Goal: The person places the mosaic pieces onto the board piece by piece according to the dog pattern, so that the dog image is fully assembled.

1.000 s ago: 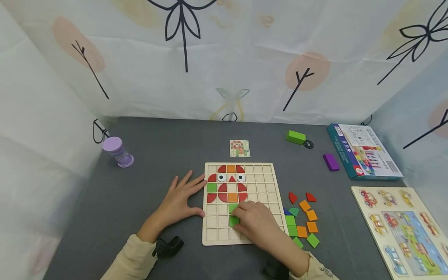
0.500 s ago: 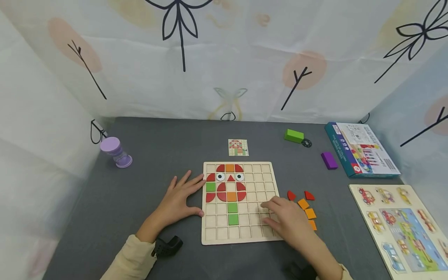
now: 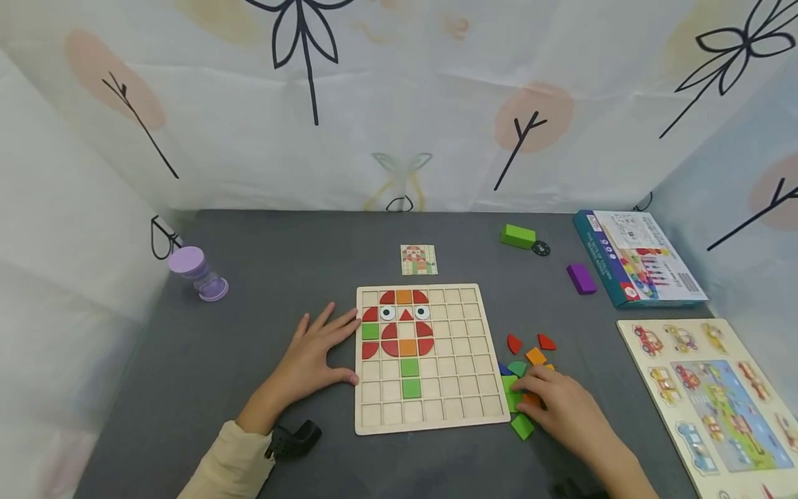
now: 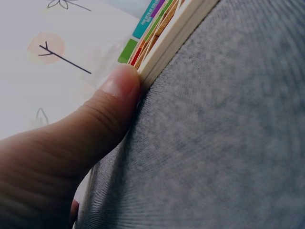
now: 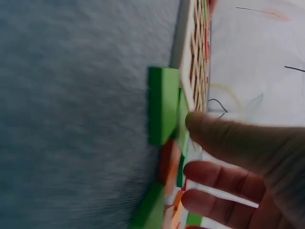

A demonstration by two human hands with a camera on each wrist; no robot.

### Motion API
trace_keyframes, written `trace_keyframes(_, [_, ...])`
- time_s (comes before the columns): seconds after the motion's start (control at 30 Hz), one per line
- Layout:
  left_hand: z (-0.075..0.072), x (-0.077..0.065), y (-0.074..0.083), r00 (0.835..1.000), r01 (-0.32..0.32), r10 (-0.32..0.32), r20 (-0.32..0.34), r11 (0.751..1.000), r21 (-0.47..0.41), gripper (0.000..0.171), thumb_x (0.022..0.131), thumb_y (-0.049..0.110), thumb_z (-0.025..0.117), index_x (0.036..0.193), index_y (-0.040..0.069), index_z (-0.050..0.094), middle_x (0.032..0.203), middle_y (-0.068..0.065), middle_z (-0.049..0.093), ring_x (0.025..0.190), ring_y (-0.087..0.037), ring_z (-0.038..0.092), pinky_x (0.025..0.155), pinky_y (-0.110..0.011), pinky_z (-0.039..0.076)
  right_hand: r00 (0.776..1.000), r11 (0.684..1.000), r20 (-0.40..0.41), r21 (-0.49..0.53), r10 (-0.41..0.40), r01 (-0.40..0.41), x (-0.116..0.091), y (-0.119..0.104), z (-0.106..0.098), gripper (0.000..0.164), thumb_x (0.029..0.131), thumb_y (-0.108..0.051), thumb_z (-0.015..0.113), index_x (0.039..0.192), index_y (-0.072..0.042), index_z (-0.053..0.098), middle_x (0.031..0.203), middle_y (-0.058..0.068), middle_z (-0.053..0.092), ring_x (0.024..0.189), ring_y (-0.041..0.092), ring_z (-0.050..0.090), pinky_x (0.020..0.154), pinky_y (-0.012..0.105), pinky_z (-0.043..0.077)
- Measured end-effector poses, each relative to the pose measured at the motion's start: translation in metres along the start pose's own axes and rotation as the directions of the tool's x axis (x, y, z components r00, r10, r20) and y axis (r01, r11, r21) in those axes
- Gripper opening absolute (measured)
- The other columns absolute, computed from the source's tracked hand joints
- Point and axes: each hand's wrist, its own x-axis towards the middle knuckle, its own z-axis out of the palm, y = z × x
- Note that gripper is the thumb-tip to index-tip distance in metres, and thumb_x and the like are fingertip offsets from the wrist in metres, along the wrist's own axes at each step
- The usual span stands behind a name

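A wooden grid board (image 3: 461,405) lies mid-table, with red, orange and green tiles and two eye tiles set in its left half. Two green squares (image 3: 411,389) sit one above the other in its lower part. My left hand (image 3: 309,358) spreads along the board's left edge, its thumb (image 4: 121,88) at the rim in the left wrist view. Over the loose tiles right of the board is my right hand (image 3: 564,409), thumb and fingers apart. Its thumb tip comes right up to a green square (image 5: 164,105) in the right wrist view. Some loose tiles are hidden beneath this hand.
Behind the board lies a small picture card (image 3: 419,260). A purple sand timer (image 3: 201,274) stands at the left. Toward the right are a green block (image 3: 518,235), a black disc (image 3: 541,248), a purple block (image 3: 582,278), a box (image 3: 648,260) and a vehicle puzzle board (image 3: 648,346).
My right hand has left the green squares on the board and moved right to the loose tiles. My left hand stays at the board's edge. The head view has shifted slightly.
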Motion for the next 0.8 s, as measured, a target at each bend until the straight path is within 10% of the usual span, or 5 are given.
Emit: trace_keyframes(0.8, [0.000,0.000,0.000,0.999,-0.014,0.014,-0.033,1.000,-0.010,0.096,0.055,0.062,0.068,0.136,0.021,0.039,0.143,0.004,0.031,0.135,-0.030,0.013,0.101,-0.059,0.003,0.975,0.974,0.010,0.026,-0.224,0.223,-0.019,-0.008,0.001,0.036,0.058,-0.018,0.079,0.087,-0.025,0.059,0.089,-0.017,0.049,0.073,-0.001,0.045,0.060,0.022,0.043])
